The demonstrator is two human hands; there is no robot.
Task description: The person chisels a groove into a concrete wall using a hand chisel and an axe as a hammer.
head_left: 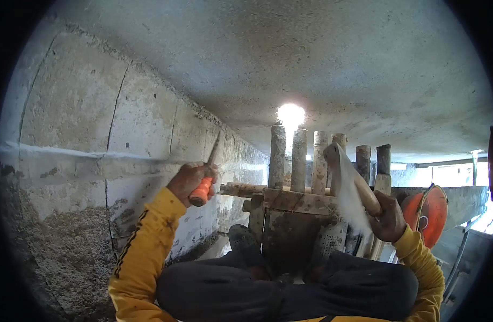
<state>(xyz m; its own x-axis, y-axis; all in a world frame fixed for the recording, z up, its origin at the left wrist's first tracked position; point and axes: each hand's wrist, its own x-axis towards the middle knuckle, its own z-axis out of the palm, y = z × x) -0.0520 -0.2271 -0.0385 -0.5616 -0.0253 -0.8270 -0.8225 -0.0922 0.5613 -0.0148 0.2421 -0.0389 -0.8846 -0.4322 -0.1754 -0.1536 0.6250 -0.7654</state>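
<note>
My left hand (194, 182) is closed round the orange grip of a chisel (214, 149), its narrow steel shank angled up beside the concrete wall (144, 107). In front of my right knee, my right hand (389, 219) grips the wooden handle of a hammer (368, 197). The hammer is raised and its head is blurred, with a pale streak running below it. A gap separates the two tools.
Several upright wooden posts (299, 161) stand ahead behind a timber frame (300, 203). Low overhead runs a rough concrete ceiling (246, 64). A red-orange round object (435, 214) is at the right. My bent legs (219, 284) fill the foreground.
</note>
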